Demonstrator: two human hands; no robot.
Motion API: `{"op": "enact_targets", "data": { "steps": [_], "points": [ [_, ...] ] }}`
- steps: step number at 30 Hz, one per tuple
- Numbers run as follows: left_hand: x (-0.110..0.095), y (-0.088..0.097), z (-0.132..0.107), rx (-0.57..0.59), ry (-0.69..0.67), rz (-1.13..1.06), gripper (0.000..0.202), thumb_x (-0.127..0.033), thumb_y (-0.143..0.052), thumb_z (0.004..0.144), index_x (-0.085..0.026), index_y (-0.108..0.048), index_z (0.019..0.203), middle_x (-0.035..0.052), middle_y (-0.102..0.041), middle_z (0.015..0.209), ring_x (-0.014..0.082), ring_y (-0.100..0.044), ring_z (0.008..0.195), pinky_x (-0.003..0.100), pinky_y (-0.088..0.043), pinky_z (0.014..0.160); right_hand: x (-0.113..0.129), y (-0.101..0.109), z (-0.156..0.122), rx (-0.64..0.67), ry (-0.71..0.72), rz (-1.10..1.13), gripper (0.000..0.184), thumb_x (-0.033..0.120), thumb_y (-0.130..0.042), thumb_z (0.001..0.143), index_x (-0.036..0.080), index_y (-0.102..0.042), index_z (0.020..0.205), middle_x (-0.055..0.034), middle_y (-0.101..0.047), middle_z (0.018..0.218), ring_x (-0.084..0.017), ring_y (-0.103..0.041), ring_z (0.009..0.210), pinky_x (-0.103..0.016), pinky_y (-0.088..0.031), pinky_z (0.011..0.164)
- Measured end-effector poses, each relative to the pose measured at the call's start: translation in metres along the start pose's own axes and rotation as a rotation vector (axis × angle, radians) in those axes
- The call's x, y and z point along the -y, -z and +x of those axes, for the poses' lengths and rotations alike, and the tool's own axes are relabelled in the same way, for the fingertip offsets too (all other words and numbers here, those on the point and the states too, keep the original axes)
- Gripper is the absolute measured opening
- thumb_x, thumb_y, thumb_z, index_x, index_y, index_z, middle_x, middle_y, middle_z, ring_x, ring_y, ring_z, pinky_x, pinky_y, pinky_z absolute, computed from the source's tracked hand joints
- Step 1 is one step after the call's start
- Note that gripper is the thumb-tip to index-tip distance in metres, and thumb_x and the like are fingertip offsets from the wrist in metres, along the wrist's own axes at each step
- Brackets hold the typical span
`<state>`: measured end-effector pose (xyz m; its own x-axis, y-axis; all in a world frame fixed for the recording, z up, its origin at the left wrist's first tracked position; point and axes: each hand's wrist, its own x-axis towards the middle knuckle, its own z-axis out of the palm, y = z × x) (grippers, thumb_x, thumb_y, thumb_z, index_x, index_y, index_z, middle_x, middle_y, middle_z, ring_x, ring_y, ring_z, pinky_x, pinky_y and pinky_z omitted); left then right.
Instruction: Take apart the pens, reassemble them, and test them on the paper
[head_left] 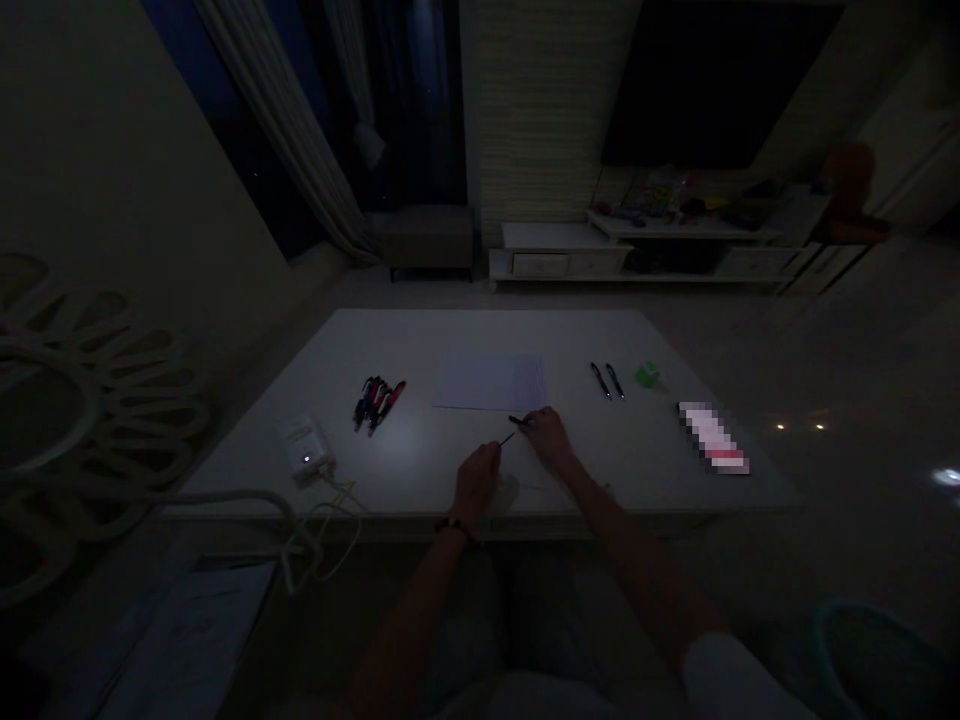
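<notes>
Near the front middle of the white table [420, 335], my left hand [477, 480] is closed, pinching a thin dark rod that looks like a pen refill [508, 439]. My right hand [549, 438] is closed around a short black pen barrel [516, 420], whose end sticks out to the left of the fingers. The refill's upper end lies close to the right fingertips; whether it touches the barrel I cannot tell in this dim light. Just beyond both hands lies a sheet of paper [480, 382], with faint writing on its right part.
Several pens [379, 402] lie heaped at the left. Two pens [607, 381], a small green block [647, 374] and a phone [712, 438] are at the right. A white box [305, 448] with cables [341, 490] sits near the left front edge.
</notes>
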<state>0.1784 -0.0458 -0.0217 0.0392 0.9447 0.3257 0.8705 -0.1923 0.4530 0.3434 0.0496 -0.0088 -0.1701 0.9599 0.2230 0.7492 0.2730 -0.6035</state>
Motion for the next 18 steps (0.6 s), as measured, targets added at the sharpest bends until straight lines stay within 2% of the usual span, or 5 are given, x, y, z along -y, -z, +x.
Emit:
{"op": "enact_targets", "data": {
  "steps": [3, 6, 11, 14, 18],
  "points": [
    [-0.001, 0.000, 0.000, -0.006, -0.005, 0.001, 0.028, -0.028, -0.027, 0.095, -0.021, -0.052, 0.107, 0.0034, -0.060, 0.092, 0.0120, -0.055, 0.081, 0.023, -0.040, 0.074, 0.002, 0.006, -0.002, -0.013, -0.011, 0.171, 0.014, 0.027, -0.055, 0.079, 0.019, -0.064, 0.086, -0.0061, -0.063, 0.089, -0.017, -0.058, 0.086, -0.029, -0.043, 0.078],
    [-0.002, 0.001, 0.000, -0.003, -0.013, -0.003, 0.029, -0.028, -0.027, 0.095, -0.021, -0.052, 0.106, 0.0038, -0.060, 0.092, 0.0122, -0.055, 0.083, 0.023, -0.041, 0.074, 0.002, 0.030, -0.013, 0.015, 0.044, 0.358, 0.017, 0.029, -0.053, 0.079, 0.019, -0.063, 0.089, -0.0027, -0.066, 0.083, -0.015, -0.059, 0.076, -0.028, -0.045, 0.071],
    [-0.002, 0.003, 0.001, 0.023, -0.028, 0.014, 0.029, -0.029, -0.026, 0.095, -0.023, -0.052, 0.105, 0.0034, -0.060, 0.091, 0.0127, -0.055, 0.084, 0.024, -0.041, 0.074, 0.011, 0.066, -0.030, -0.022, 0.085, 0.446, 0.018, 0.033, -0.058, 0.077, 0.019, -0.065, 0.086, -0.0042, -0.067, 0.086, -0.016, -0.061, 0.075, -0.028, -0.046, 0.069],
    [-0.004, 0.005, 0.001, 0.049, -0.035, 0.028, 0.028, -0.028, -0.026, 0.095, -0.022, -0.052, 0.105, 0.0039, -0.059, 0.091, 0.0129, -0.055, 0.083, 0.023, -0.040, 0.073, 0.020, 0.071, -0.032, -0.012, 0.132, 0.453, 0.018, 0.032, -0.058, 0.077, 0.019, -0.065, 0.086, -0.0044, -0.067, 0.085, -0.016, -0.061, 0.074, -0.028, -0.046, 0.068],
    [-0.006, 0.009, 0.000, 0.081, -0.037, 0.039, 0.025, -0.025, -0.029, 0.094, -0.023, -0.052, 0.103, 0.0032, -0.058, 0.089, 0.0128, -0.054, 0.080, 0.023, -0.039, 0.069, 0.024, 0.068, -0.031, -0.002, 0.175, 0.437, 0.017, 0.031, -0.059, 0.076, 0.018, -0.065, 0.085, -0.0047, -0.068, 0.085, -0.015, -0.061, 0.075, -0.028, -0.046, 0.067]
  ]
}}
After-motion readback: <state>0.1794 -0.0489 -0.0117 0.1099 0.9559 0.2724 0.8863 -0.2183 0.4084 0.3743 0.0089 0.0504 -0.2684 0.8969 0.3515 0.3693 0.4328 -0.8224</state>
